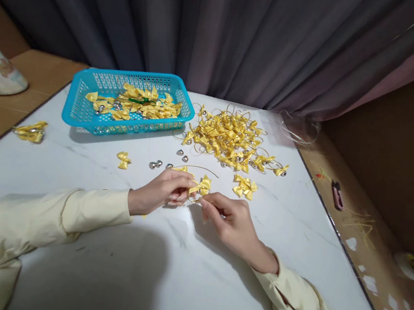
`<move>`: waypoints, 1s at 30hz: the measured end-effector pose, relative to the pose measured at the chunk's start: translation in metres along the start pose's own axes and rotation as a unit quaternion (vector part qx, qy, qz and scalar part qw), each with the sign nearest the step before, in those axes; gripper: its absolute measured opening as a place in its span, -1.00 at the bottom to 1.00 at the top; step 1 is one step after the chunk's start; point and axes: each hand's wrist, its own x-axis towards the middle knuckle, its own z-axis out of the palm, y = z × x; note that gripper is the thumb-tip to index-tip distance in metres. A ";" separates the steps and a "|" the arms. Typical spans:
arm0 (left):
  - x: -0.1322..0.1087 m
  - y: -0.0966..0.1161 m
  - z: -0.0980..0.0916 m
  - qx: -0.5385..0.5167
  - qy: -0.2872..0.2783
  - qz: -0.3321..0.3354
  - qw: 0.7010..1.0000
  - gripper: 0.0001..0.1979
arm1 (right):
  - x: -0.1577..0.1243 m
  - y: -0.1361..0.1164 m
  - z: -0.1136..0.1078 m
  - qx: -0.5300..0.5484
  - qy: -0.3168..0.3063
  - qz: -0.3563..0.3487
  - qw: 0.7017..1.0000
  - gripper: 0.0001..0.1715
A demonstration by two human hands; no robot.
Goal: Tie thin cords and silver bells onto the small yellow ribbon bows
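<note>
My left hand [170, 187] pinches a yellow ribbon bow [203, 185] between thumb and fingers above the white table. My right hand [229, 223] is closed at the fingertips just right of the bow, pinching what looks like a thin gold cord [195, 200] below it. A small silvery bead seems to sit at the bow, partly covered by fingers. Behind my left hand lies another yellow bow [183, 169], mostly hidden, with a gold cord end [205, 169] reaching right. Silver heart-shaped beads [155, 164] rest beyond my left hand.
A blue plastic basket [126, 128] holds bows, beads and a green-tied cord bundle. To its right is a heap of corded bows [228, 135]. Loose bows [244, 186] lie nearby. Past the table's right edge are a cutter [337, 195], a tape roll [411, 267] and paper scraps.
</note>
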 end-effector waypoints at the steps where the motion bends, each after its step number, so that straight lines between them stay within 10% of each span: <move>1: 0.000 0.000 -0.001 0.010 0.002 0.002 1.000 -0.78 | 0.000 0.000 0.000 0.002 -0.003 0.005 1.000 -0.68; 12: -0.006 -0.001 0.000 0.199 0.044 0.078 0.976 -0.74 | 0.005 -0.006 -0.006 0.252 -0.084 0.149 0.953 -0.64; 30: -0.004 0.002 0.006 -0.063 0.018 -0.031 0.997 -0.78 | -0.002 0.003 0.006 0.043 0.037 -0.022 0.998 -0.72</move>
